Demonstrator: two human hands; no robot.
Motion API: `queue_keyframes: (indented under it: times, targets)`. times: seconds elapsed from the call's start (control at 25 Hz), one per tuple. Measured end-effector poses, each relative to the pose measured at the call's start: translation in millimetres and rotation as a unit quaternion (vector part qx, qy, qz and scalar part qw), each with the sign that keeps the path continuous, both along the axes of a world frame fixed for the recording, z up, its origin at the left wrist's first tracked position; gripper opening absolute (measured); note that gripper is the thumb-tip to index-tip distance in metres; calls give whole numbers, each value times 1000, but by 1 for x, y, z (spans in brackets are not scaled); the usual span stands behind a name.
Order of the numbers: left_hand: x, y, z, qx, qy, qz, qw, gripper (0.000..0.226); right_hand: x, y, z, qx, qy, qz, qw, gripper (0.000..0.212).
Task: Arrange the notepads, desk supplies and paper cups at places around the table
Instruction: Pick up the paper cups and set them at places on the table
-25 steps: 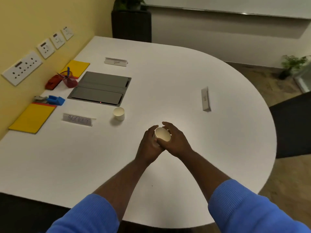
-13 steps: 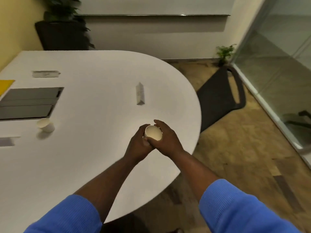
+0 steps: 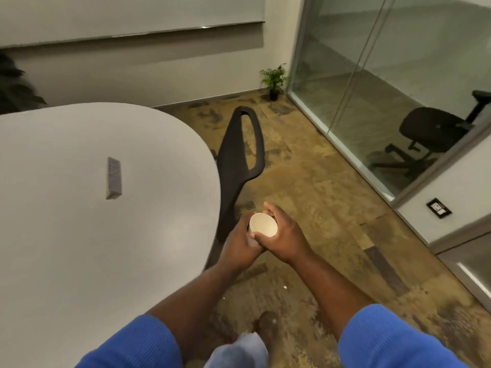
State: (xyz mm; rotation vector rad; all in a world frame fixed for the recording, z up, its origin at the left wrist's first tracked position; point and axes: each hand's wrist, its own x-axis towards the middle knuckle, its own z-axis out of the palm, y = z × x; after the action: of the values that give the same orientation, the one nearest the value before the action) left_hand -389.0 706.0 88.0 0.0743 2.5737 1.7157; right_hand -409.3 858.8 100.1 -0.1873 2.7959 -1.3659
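Paper cup (image 3: 263, 224) — clasped mouth-up in a two-handed grip, left hand (image 3: 240, 244) and right hand (image 3: 285, 239) curled round it, just off the rounded edge of the surface (image 3: 79, 235); carrying judged in hand — next, setting down near the tent card (image 3: 114, 179) is called for.

No text was legible. The name card (image 3: 114, 179) on the table (image 3: 66, 248) carried markings too blurred to read (as did the small label on the black wall plate (image 3: 438, 206), far right).
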Motion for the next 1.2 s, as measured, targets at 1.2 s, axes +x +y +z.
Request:
queue_keyframes:
  times: [1.2]
  targets:
    - [-656, 248, 25, 44, 24, 316, 947, 57, -738, 202, 37, 35, 46, 296, 954, 93]
